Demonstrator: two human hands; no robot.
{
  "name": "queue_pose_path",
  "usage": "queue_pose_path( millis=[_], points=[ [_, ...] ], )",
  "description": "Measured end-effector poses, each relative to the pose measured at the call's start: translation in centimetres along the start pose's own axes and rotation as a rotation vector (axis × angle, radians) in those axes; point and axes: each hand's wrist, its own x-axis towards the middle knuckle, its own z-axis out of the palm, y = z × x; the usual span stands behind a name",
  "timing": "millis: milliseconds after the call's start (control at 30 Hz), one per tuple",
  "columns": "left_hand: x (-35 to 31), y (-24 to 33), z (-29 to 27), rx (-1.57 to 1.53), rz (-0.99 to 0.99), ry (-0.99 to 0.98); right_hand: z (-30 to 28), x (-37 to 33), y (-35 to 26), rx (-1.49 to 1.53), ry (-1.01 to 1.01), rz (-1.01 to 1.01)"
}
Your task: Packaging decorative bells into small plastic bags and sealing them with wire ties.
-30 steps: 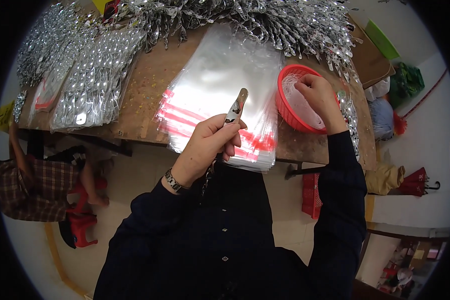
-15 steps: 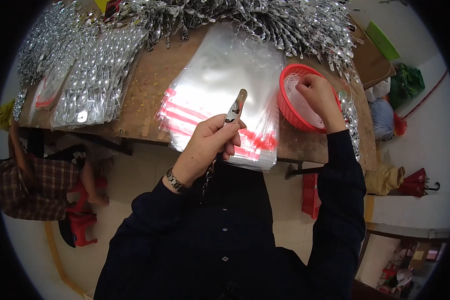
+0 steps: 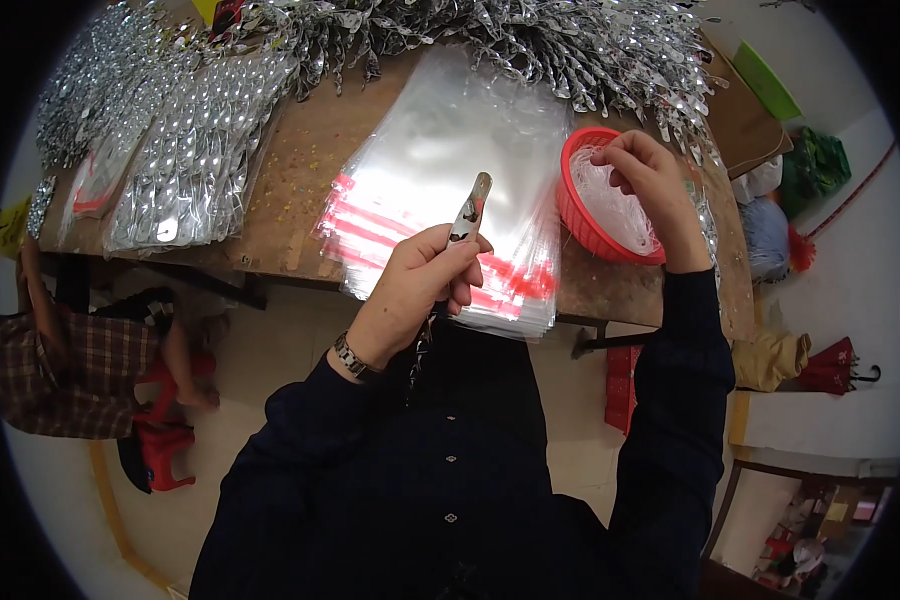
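In my left hand (image 3: 425, 275) is a strand of shiny silver teardrop pieces (image 3: 471, 208), pinched between thumb and fingers. Its top piece points up past the thumb, and the rest dangles below the hand in front of my dark clothing. My right hand (image 3: 654, 178) is raised over the far right part of a red plastic basket (image 3: 582, 215). Its thumb and forefinger are pressed together; anything between them is too fine to see. White, thread-like strands (image 3: 610, 205) lie loosely inside the basket. Beneath and beyond my left hand lies a stack of clear plastic bags (image 3: 460, 130) with red-edged ends.
Silver teardrop strands (image 3: 510, 45) are heaped along the table's far side. Filled clear bags (image 3: 175, 170) lie at the left. On the far left, another person (image 3: 75, 370) in checked clothing sits by a red stool (image 3: 165, 455). The wooden table (image 3: 300, 180) ends just before me.
My right hand has shifted slightly to the right and its fingers have loosened from a tighter curl, uncovering more of the white strands. The left hand stays nearly still, keeping its grip.
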Motion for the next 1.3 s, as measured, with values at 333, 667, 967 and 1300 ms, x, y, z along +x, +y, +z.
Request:
queue_pose_path(
  millis=[333, 667, 967, 1300],
  points=[
    [0.7, 0.3, 0.9, -0.025, 0.004, -0.054, 1.5, -5.4, -3.2, 0.405, -0.111, -0.04],
    [1.0, 1.1, 3.1, -0.039, -0.061, -0.103, 5.6, -10.9, -4.6, 0.353, -0.094, -0.047],
    [1.0, 0.2, 2.6, -0.104, -0.087, -0.133, 7.9, -13.1, -3.3, 0.172, -0.122, -0.107],
    [0.7, 0.4, 2.2, -0.188, -0.119, -0.13, 8.8, -14.6, -3.3, 0.121, -0.102, -0.115]
  ],
)
